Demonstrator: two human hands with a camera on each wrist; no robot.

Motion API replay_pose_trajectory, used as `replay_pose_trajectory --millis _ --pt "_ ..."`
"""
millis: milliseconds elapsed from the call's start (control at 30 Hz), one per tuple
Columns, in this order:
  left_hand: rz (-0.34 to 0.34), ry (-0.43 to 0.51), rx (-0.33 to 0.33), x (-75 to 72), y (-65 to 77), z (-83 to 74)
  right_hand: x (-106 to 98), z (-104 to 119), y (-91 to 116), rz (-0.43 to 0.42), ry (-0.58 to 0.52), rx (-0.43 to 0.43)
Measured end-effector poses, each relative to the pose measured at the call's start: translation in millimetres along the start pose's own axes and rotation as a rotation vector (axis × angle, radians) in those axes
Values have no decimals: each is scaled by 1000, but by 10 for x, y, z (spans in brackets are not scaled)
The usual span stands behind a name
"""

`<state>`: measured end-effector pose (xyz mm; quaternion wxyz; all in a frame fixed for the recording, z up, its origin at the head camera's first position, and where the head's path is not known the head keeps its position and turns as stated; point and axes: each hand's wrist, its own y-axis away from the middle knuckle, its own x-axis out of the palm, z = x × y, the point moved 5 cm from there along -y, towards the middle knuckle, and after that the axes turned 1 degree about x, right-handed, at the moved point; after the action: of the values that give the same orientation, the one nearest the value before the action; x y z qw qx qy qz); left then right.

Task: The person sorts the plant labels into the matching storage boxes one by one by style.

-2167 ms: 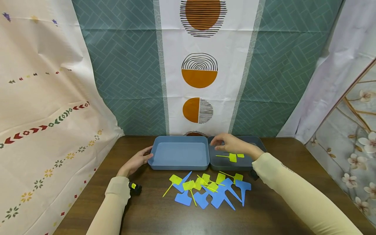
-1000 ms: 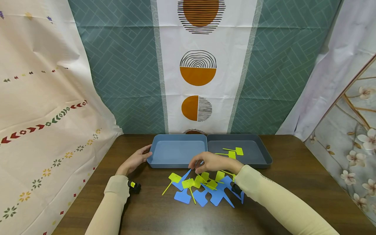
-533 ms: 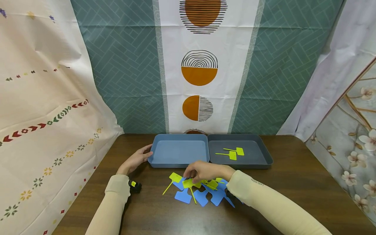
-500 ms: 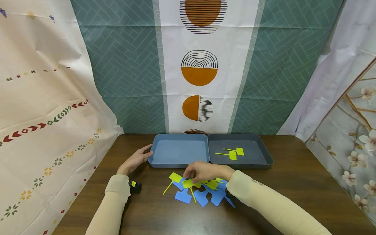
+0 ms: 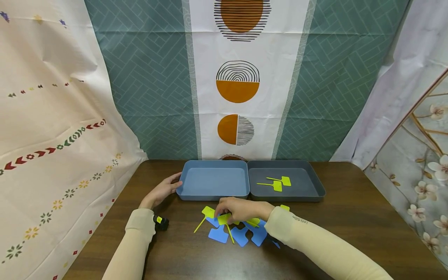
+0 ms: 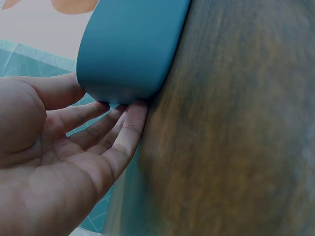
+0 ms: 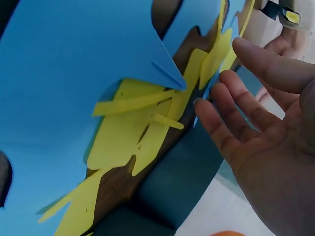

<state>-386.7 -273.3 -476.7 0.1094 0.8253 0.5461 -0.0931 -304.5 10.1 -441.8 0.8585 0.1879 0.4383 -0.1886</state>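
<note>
Patterned cloths hang all around you: a teal herringbone backdrop with a white strip of orange and black circles in the middle, a cream cloth with small coloured motifs on your left, a floral one on your right. In front of you is a dark wooden table. At its far side two shallow trays stand touching, side by side: a blue tray on the left and a grey tray on the right, with two yellow tags lying in the grey one. Nearer to you, a heap of blue tags and yellow tags lies loose on the wood, overlapping one another.

Your left hand lies at the left end of the blue tray; the wrist view shows its fingers straight and relaxed, their tips against the tray's outer wall, gripping nothing. Your right hand is down over the heap, just in front of the trays. In the wrist view its fingers are spread and loosely extended just beside the tags; from the head view its fingertips sit at a yellow tag in the heap, but you cannot tell whether they pinch it.
</note>
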Motion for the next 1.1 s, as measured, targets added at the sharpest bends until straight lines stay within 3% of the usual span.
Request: replay_pose_trajectory --millis 433,1100 --pt "-5 4 -6 -15 1 20 71 76 -53 7 113 34" --pt "-9 -3 -3 -22 4 23 32 -5 -77 -21 100 12"
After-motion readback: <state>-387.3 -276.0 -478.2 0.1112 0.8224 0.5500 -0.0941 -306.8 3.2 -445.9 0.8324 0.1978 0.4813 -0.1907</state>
